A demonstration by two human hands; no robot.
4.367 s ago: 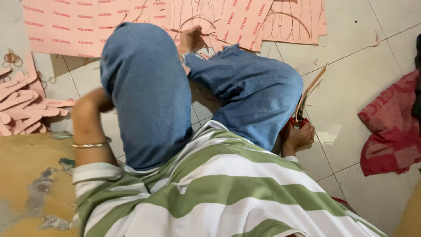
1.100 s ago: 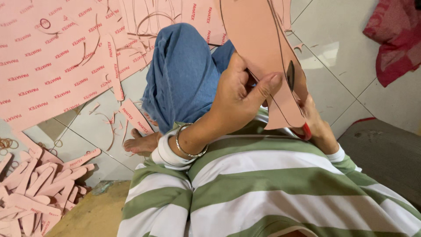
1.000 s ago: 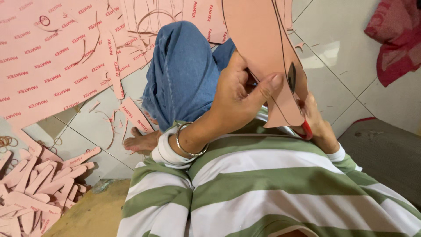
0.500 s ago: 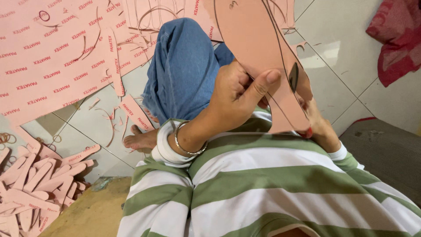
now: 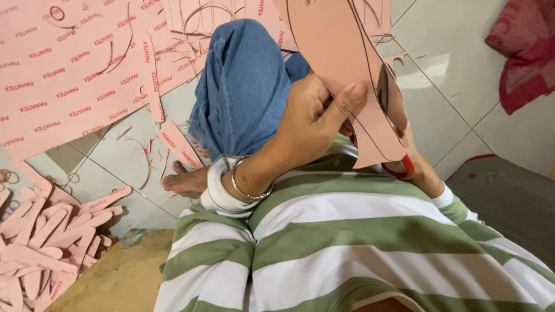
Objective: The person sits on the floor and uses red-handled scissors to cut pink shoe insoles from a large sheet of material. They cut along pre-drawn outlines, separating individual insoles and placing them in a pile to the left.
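1. Compared with half a second earlier, the pink sole-shaped sheet [image 5: 341,75] had hardly moved; the left hand [image 5: 315,124] stayed clamped on its lower edge, thumb pressed over the front.
2. The right hand [image 5: 413,156] sat mostly hidden behind the sheet, closed on red-handled scissors [image 5: 399,167] whose dark blades lay along the drawn outline.
3. Left of the left hand, large pink sheets [image 5: 69,75] with repeated red lettering covered the floor; cut pink strips [image 5: 40,237] were heaped below them.
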